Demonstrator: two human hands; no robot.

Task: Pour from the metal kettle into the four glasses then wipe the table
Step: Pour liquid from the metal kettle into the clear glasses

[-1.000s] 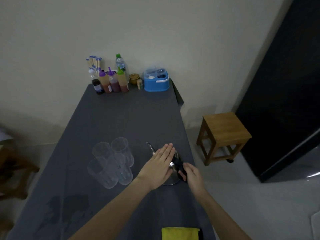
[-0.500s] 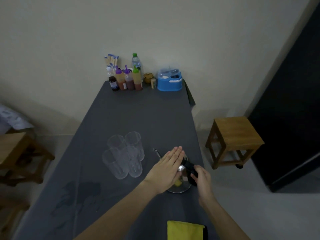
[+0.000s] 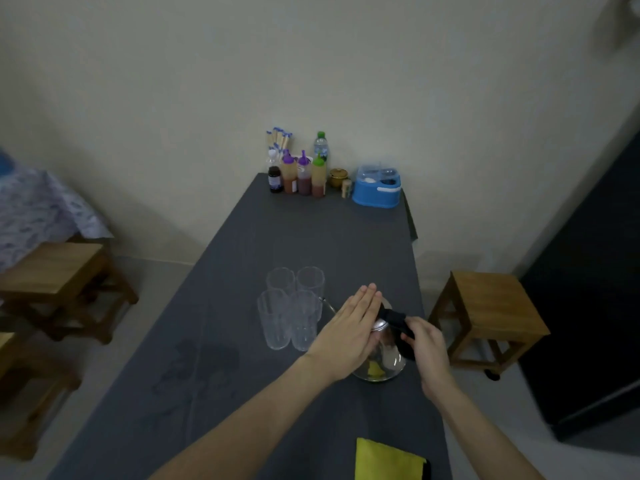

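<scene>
Fingers (image 3: 408, 332) around kettle handle (image 3: 394, 318)

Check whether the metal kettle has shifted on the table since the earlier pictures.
No. The shiny metal kettle sits just right of the four clear glasses as before; only the camera moved.

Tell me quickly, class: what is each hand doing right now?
Left hand: open, fingers flat, resting on top of the metal kettle.
Right hand: closed around the kettle's black handle.
</scene>
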